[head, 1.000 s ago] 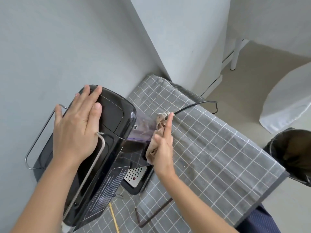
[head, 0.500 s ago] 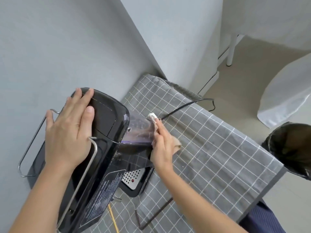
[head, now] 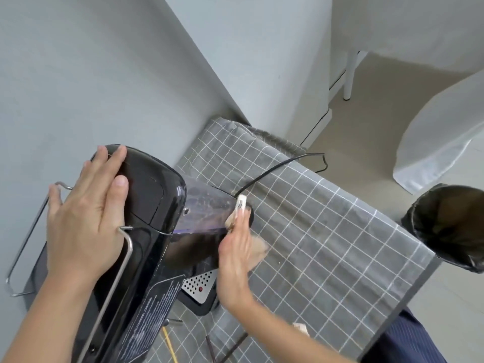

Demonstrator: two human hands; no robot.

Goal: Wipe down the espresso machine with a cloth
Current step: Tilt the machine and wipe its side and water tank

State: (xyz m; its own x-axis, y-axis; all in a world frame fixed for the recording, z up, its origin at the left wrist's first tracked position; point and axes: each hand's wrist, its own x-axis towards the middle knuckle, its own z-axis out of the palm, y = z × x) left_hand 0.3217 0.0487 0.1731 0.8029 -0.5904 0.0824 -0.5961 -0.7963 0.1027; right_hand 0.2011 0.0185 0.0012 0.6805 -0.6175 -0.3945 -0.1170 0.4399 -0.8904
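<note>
The black glossy espresso machine [head: 152, 195] stands on the left part of the table, seen from above, with a clear tinted water tank [head: 207, 210] on its right side. My left hand [head: 86, 218] lies flat on the machine's top with straight fingers. My right hand [head: 235, 258] presses a beige cloth [head: 258, 251] against the machine's right side below the tank, fingers straight and blurred. Most of the cloth is hidden under that hand.
A grey checked tablecloth [head: 314, 244] covers the table. A black power cord [head: 277, 167] runs off the far edge. A steel drip grate [head: 199, 285] sits at the machine's base. A black-lined bin [head: 450, 226] stands at the right; grey walls are close behind.
My right hand with the cloth has slid down the machine's right side, from beside the water tank to below it. My left hand has stayed flat on top.
</note>
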